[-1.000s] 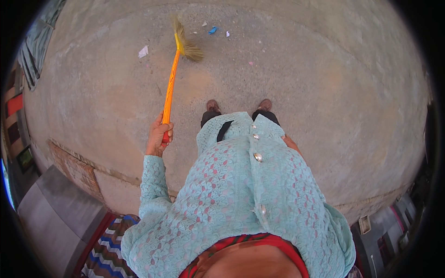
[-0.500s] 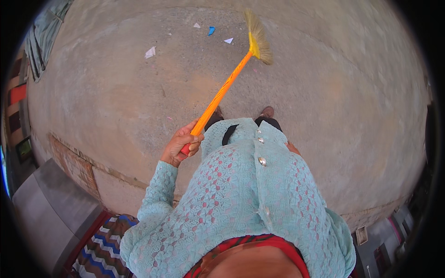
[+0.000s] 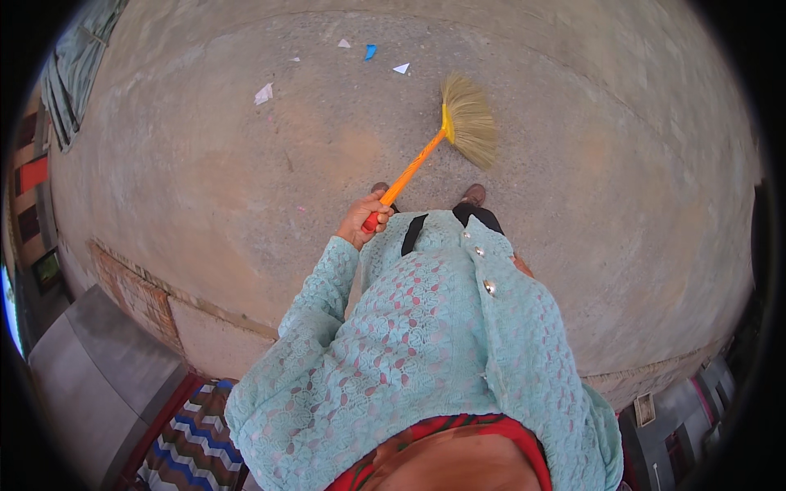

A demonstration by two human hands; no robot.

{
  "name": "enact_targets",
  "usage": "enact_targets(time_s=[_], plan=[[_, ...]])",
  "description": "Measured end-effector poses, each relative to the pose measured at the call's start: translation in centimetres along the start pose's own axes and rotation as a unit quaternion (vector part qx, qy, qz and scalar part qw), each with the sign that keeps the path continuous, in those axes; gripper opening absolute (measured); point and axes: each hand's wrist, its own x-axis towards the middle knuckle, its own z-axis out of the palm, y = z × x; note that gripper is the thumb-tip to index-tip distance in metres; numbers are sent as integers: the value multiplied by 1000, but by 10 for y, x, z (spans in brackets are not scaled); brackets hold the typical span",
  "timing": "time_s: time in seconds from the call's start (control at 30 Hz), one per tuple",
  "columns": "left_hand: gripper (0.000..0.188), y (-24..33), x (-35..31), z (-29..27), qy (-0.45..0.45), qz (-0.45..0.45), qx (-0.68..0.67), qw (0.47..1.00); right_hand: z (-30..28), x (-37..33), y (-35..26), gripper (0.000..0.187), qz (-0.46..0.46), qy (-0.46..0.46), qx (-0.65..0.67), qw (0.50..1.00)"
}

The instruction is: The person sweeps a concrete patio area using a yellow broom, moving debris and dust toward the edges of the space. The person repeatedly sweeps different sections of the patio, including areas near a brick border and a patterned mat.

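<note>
My left hand (image 3: 359, 221) is wrapped round the red end of a broom (image 3: 446, 132) with an orange handle, a yellow collar and a fan of straw bristles. The bristles spread to the right, over the concrete ahead of my feet. Only a sliver of my right hand (image 3: 522, 266) shows beside my right hip; its fingers are hidden behind the light blue knitted cardigan. Beyond the broom, to the left of its bristles, lie a white paper scrap (image 3: 401, 69), a blue scrap (image 3: 371, 52), a small pale scrap (image 3: 344, 43) and a crumpled pinkish-white scrap (image 3: 264, 94).
Rough grey concrete floor (image 3: 205, 172) stretches around me. My shoes (image 3: 474, 194) stand just nearer than the broom head. A grey-green cloth (image 3: 75, 78) is at the far left. A low brick edge (image 3: 135, 286) and a zigzag-patterned cloth (image 3: 196, 434) lie at the near left.
My left hand has moved right and slightly forward with the broom. The broom head has come nearer to my feet, its bristles fanning out more to the right. The scraps lie much as before.
</note>
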Motion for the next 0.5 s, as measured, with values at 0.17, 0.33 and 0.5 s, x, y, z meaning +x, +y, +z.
enact_targets(time_s=[0.17, 0.33, 0.5], plan=[[60, 39, -47, -37, 74, 94, 21, 993, -7, 1, -3, 67, 4, -36, 7, 999], [48, 65, -81, -44, 116, 163, 26, 979, -6, 2, -9, 65, 17, -1, -29, 999], [51, 75, -127, -30, 107, 219, 37, 969, 3, 8, -22, 62, 23, -38, -13, 999]])
